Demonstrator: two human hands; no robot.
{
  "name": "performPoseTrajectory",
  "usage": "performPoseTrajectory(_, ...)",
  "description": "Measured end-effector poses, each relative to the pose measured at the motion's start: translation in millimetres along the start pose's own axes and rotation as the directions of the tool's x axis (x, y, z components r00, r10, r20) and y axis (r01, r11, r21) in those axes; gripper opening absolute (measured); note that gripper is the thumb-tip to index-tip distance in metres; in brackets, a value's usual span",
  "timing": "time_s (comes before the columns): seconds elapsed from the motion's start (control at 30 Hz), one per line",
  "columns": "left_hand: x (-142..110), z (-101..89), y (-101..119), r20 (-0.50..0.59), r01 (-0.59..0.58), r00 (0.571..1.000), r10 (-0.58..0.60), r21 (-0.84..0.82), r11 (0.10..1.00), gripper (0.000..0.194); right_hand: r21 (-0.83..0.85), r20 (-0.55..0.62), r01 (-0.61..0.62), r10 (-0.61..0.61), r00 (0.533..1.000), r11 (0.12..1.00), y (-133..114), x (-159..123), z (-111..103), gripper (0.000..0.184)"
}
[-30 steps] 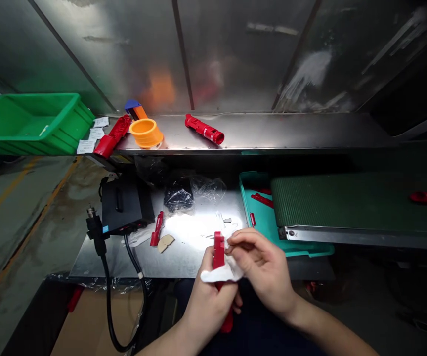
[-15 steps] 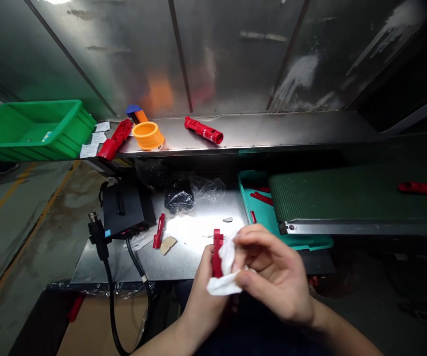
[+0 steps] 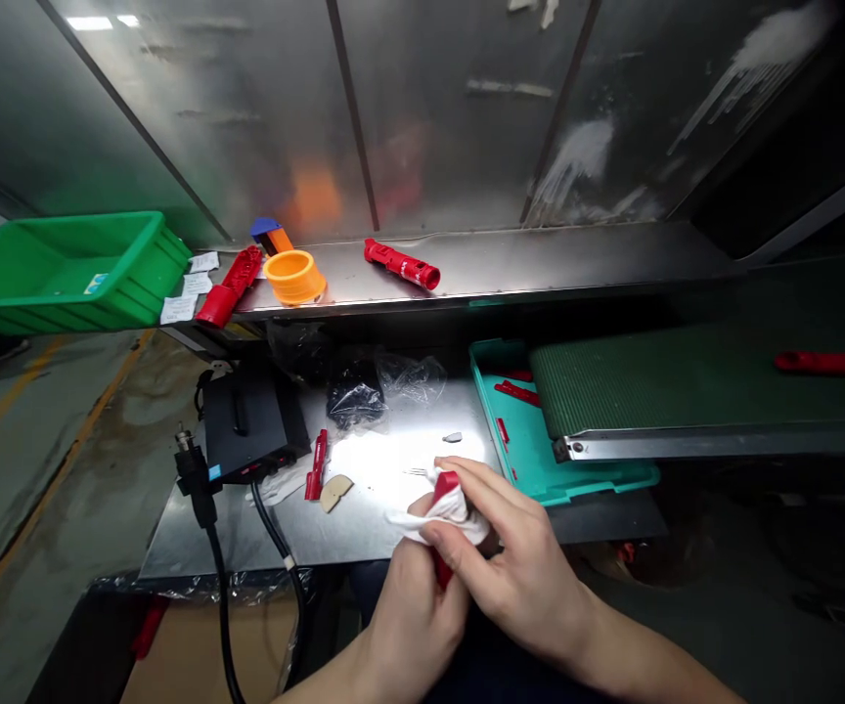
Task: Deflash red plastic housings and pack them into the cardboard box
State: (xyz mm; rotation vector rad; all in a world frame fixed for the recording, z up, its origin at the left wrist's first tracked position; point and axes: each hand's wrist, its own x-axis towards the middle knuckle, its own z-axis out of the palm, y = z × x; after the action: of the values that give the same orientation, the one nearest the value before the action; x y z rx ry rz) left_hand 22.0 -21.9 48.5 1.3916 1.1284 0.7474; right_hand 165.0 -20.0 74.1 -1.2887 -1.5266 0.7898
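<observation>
My left hand [image 3: 417, 604] is wrapped round a red plastic part [image 3: 446, 481], held upright over the front edge of the metal bench [image 3: 268, 548]. Most of that part is hidden by fingers and cloth. With my right hand [image 3: 514, 557] I pinch a white cloth [image 3: 459, 523] and press it round the upper end of the red part. Beyond my hands, a small grey piece [image 3: 452, 437] lies on the bench. To the left are another red part [image 3: 316, 465] and a beige piece with a curved edge [image 3: 335, 492].
A teal tray [image 3: 569, 486] holding red parts stands right, partly under a green conveyor belt [image 3: 657, 391]. On the left sit a black box [image 3: 246, 420] and a cabled connector [image 3: 195, 479]. The shelf [image 3: 540, 256] carries an orange ring [image 3: 294, 278] and a green bin [image 3: 129, 284].
My right hand has moved down and left, bringing the cloth from beside the red part to around its upper end. The red part on the belt has shifted slightly left in view.
</observation>
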Motion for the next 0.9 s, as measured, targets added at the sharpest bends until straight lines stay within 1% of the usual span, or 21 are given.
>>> performPoseTrajectory(0.13, -3.1, 0.8, -5.1, 0.019, -0.008, 1.0, 0.008, 0.023, 1.0, 0.022, 0.145, 0.102, -0.118, 0.103, 0.989, 0.982, 3.2, 4.2, -3.1, 0.015)
performPoseTrajectory(0.17, -2.8, 1.2, -4.6, 0.018, -0.007, 1.0, 0.006, 0.026, 1.0, 0.021, 0.187, 0.11, -0.139, 0.12, 0.987, 0.972, 5.2, 5.4, -4.2, 0.014)
performPoseTrajectory(0.23, -1.8, 1.9, -1.5, 0.009, -0.007, 1.0, 0.007, 0.033, 0.999, 0.019, 0.281, 0.117, -0.201, 0.174, 0.978, 0.938, 9.3, 7.4, -6.5, 0.018)
performPoseTrajectory(0.27, -1.3, 2.3, 0.7, 0.006, -0.01, 1.0, 0.01, 0.039, 0.999, 0.018, 0.337, 0.136, -0.249, 0.214, 0.967, 0.908, 11.1, 8.0, -7.8, 0.021)
performPoseTrajectory(0.33, -0.9, 3.0, 5.7, 0.008, -0.005, 1.0, 0.004, 0.036, 0.999, 0.018, 0.447, 0.219, -0.359, 0.289, 0.932, 0.82, 13.8, 8.1, -10.8, 0.029)
performPoseTrajectory(0.4, -1.1, 4.2, 9.8, 0.024, 0.025, 0.999, -0.025, -0.005, 1.0, 0.02, 0.51, 0.321, -0.432, 0.301, 0.898, 0.744, 14.6, 6.9, -14.1, 0.038)
performPoseTrajectory(0.43, -1.5, 4.9, 10.9, 0.039, 0.044, 0.998, -0.043, -0.029, 0.999, 0.02, 0.52, 0.352, -0.442, 0.288, 0.89, 0.731, 14.2, 5.8, -15.3, 0.04)
performPoseTrajectory(0.47, -2.0, 5.8, 11.2, 0.053, 0.055, 0.997, -0.052, -0.048, 0.997, 0.021, 0.517, 0.357, -0.432, 0.272, 0.893, 0.739, 13.3, 4.6, -15.8, 0.039)
performPoseTrajectory(0.53, -3.2, 7.6, 9.3, 0.059, 0.042, 0.998, -0.038, -0.063, 0.997, 0.023, 0.481, 0.284, -0.358, 0.244, 0.927, 0.8, 10.4, 1.8, -13.9, 0.032)
performPoseTrajectory(0.6, -4.7, 8.9, 5.3, 0.034, 0.007, 0.999, -0.005, -0.048, 0.999, 0.026, 0.431, 0.153, -0.262, 0.217, 0.964, 0.864, 6.8, -0.4, -8.7, 0.024)
performPoseTrajectory(0.67, -6.1, 9.3, 1.4, 0.006, -0.019, 1.0, 0.019, -0.022, 1.0, 0.029, 0.407, 0.053, -0.196, 0.191, 0.98, 0.892, 3.8, -1.6, -2.6, 0.021)
performPoseTrajectory(0.8, -8.6, 8.5, -0.7, 0.006, -0.053, 0.999, 0.053, 0.028, 0.998, 0.033, 0.411, 0.024, -0.171, 0.177, 0.984, 0.896, 0.4, -2.4, 4.7, 0.024)
performPoseTrajectory(0.9, -10.6, 8.8, 1.2, 0.019, -0.068, 0.998, 0.067, 0.029, 0.997, 0.035, 0.442, -0.034, -0.169, 0.205, 0.978, 0.881, 1.1, -2.5, 8.5, 0.035)
